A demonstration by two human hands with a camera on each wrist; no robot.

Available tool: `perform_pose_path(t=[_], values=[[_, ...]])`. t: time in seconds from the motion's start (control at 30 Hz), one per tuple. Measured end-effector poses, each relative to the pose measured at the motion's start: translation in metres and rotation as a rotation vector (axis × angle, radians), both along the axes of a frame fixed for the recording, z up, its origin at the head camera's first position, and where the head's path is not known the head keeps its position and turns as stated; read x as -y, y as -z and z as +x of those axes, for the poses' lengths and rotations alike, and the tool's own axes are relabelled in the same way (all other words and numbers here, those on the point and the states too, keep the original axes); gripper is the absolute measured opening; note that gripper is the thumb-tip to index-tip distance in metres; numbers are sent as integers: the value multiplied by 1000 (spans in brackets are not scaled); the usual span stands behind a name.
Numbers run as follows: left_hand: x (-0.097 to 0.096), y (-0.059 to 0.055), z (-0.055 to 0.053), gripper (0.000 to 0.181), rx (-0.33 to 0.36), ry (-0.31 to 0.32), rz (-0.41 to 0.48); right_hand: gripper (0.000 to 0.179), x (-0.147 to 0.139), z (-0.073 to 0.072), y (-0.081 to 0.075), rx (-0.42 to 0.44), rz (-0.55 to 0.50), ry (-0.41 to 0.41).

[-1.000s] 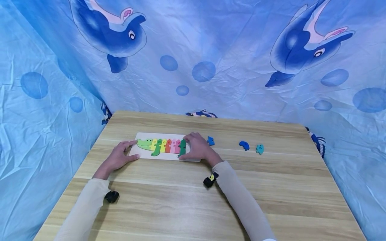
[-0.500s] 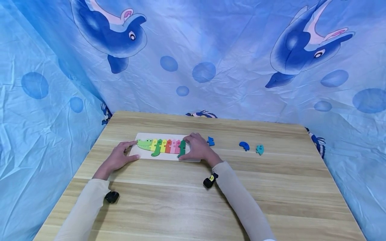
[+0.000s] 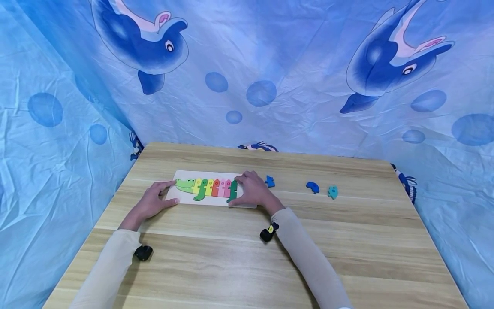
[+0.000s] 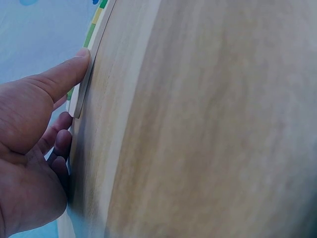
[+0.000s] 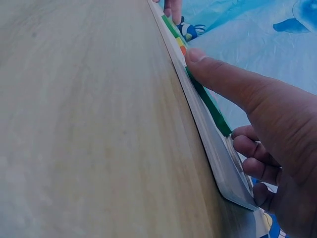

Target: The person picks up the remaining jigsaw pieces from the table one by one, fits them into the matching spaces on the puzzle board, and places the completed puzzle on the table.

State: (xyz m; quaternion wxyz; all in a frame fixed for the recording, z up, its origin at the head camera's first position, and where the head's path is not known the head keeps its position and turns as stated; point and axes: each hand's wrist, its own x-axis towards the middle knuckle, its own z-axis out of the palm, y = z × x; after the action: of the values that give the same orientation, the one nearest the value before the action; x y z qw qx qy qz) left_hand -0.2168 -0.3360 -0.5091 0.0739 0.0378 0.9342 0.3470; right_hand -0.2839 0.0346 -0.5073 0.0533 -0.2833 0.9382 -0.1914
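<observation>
A white puzzle board point(image 3: 200, 201) lies on the table with a crocodile made of coloured pieces in it. The light green head point(image 3: 185, 184) is at its left end, followed by yellow, green, orange and pink pieces. My left hand point(image 3: 151, 201) holds the board's left end, thumb on the near corner and index finger farther back. At the crocodile's right end, my right hand point(image 3: 252, 191) pinches a dark green leg piece point(image 3: 233, 192) between thumb and fingers. In the right wrist view, the thumb lies along this dark green piece point(image 5: 210, 106). The right hand covers most of the board's right end.
Right of the board lie three loose pieces on the wooden table point(image 3: 239, 257): a blue piece point(image 3: 269, 181), a curved blue piece point(image 3: 313, 187) and a teal piece point(image 3: 332, 192). A blue dolphin-print curtain point(image 3: 293, 120) hangs behind the table and along its sides.
The dark green piece has shifted slightly and sits closer against the pink one. Both hands stay in nearly the same places, and the loose pieces have not moved.
</observation>
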Motion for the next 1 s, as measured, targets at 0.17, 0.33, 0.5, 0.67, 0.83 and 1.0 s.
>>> perform_pose_path(t=[0.17, 0.33, 0.5, 0.67, 0.83, 1.0], values=[[0, -1, 1, 77, -2, 0, 9, 98, -3, 2, -2, 27, -49, 6], [0, -1, 1, 77, 1, 1, 11, 81, -10, 3, -8, 50, -163, 4], [0, -1, 1, 78, 0, 3, 7, 68, -21, 2, -17, 23, -255, -4], [-2, -1, 0, 78, 0, 8, 9, 63, -39, 2, -28, -8, -327, -16], [-3, -1, 0, 79, 0, 6, 6, 63, -57, 2, -36, -24, -354, -16], [-2, -1, 1, 78, -4, 7, 10, 62, -73, 4, -41, -17, -372, -4]])
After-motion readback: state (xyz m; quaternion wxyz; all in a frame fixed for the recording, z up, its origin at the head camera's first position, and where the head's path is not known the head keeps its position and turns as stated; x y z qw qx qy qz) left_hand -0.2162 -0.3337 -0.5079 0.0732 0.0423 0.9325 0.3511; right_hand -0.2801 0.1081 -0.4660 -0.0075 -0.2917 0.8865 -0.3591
